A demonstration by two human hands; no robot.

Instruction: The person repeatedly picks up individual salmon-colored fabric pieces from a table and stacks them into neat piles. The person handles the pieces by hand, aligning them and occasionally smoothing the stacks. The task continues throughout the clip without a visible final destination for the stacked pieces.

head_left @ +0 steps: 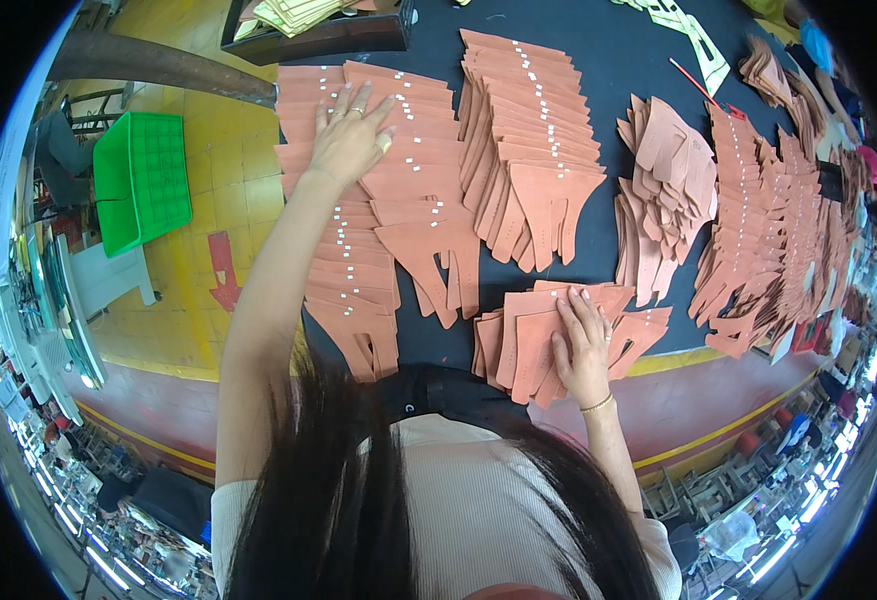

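Observation:
My left hand (353, 138) lies with fingers spread on the far part of a fanned row of salmon-pink, leather-like cut pieces (398, 180) at the left of the table. A small white sticker marks each piece; slots and forked ends show at the near end. At the table's front edge, my right hand (585, 345) rests flat on a shorter stack of similar pieces (523, 335), thumb apart from the fingers. Between the hands, farther back, another overlapping row of pieces (530, 130) runs toward me. Neither hand is closed round a piece.
The dark table (438, 345) carries more piles of pieces (668, 165) and long rows (743, 220) to the right. A red pen (693, 78) lies at the back right. A dark tray (323, 40) stands at the back left. Beyond the left edge is a green crate (143, 180).

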